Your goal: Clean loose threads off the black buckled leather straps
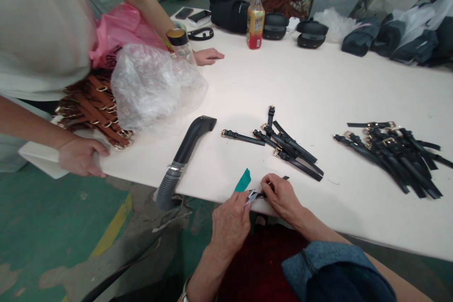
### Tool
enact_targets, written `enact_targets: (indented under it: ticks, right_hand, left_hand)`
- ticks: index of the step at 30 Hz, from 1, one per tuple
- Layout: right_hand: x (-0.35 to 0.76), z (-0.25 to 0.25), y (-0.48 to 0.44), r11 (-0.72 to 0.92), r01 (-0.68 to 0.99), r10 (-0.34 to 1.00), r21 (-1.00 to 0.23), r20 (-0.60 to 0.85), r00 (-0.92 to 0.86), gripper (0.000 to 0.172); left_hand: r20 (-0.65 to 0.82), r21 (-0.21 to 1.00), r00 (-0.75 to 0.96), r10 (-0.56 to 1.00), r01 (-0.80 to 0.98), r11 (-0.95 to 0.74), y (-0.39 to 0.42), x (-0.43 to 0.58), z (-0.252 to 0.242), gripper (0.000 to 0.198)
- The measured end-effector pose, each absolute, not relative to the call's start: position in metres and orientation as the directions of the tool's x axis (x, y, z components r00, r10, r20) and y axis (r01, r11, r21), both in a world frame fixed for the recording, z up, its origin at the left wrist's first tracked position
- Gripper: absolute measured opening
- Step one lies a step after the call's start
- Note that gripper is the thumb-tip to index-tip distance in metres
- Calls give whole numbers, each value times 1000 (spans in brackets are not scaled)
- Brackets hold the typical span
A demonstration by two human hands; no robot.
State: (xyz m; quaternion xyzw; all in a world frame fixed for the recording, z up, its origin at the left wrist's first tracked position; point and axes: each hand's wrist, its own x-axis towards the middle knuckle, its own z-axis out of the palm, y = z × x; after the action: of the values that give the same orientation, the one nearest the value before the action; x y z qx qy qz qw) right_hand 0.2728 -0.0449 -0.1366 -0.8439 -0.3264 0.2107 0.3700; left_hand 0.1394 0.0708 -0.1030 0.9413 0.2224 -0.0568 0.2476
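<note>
Work looks to be midway, judging by how things lie; one black strap (286, 178) is in hand at the near edge of the worktop (318, 89), in front of the person; a small loose group of black straps (292, 151) lies just beyond the hands, and a larger heap of black straps (396, 155) lies well to the right; which of the two is finished and which is waiting cannot be told, so how much remains is unclear.

The left hand (231, 224) has its fingers closed around a small silvery tool (252, 197), perhaps snips, with a teal strip (243, 180) showing just beyond it; the right hand (283, 196) has its fingers curled in a pinch on the strap, close to the tool.

The held strap is mostly hidden by the fingers; only a dark, narrow end and a short stretch between the hands show; the nearby ones are slim, black and slightly glossy, with gold-toned buckles at one end; they lie flat, some overlapping, others apart.
</note>
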Motion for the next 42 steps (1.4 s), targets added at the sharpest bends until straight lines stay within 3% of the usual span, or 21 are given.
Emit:
enact_targets:
  ticks: [8, 14, 26, 34, 37, 42]
  right_hand:
    - [276, -131, -46, -516, 431, 771, -740, -183, 610, 26]
    - [271, -129, -41, -567, 480, 751, -669, -181, 635, 8]
    - [272, -133, -39, -604, 447, 705, -660, -181, 686, 14]
    - [267, -124, -38, -573, 501, 760, -649, -192, 620, 19]
    - [264, -125, -36, -599, 501, 738, -624, -187, 649, 9]
    - [265, -130, -36, -587, 503, 741, -634, -169, 650, 12]
  left_hand:
    - [-258, 635, 817, 516, 545, -547, 80, 142, -117, 26]
    - [-253, 705, 790, 559, 546, -453, 78, 140, -118, 24]
    - [-221, 632, 834, 506, 518, -576, 75, 130, -116, 29]
    - [-267, 778, 760, 592, 533, -333, 77, 136, -122, 26]
    - [-267, 794, 749, 606, 528, -302, 77, 137, -122, 26]
    - [-274, 793, 743, 610, 534, -294, 76, 134, -121, 25]
